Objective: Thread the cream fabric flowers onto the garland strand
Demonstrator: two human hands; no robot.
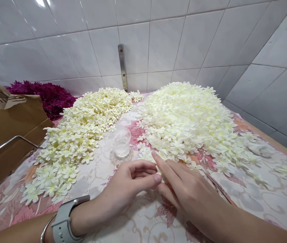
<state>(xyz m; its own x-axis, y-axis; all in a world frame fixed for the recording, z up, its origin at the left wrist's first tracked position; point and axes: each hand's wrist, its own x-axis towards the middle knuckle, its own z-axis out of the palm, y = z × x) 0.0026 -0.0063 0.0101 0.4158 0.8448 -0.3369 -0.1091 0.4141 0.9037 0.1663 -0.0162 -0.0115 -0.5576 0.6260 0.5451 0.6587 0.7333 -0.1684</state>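
Note:
Near the front of the table, my left hand point(133, 182) and my right hand point(187, 189) meet at the fingertips. The left one is closed, its fingers curled in and its thumb pressing toward the right fingers. The right one is closed too, its index finger pointing up and forward over the left fingertips. Whatever they hold is hidden between them. Just beyond them spreads a big heap of white artificial flowers point(181, 118). Another heap of cream-white flowers point(90, 121) lies to the left. A clear plastic cup point(122, 143) with clear contents stands between the heaps.
A cardboard box point(14, 125) with a metal rod point(9, 143) in front stands at the left edge. Purple flowers point(44, 96) are piled behind it. A floral tablecloth point(103, 216) covers the table. The tiled wall point(135, 37) behind carries a metal bracket point(122, 67).

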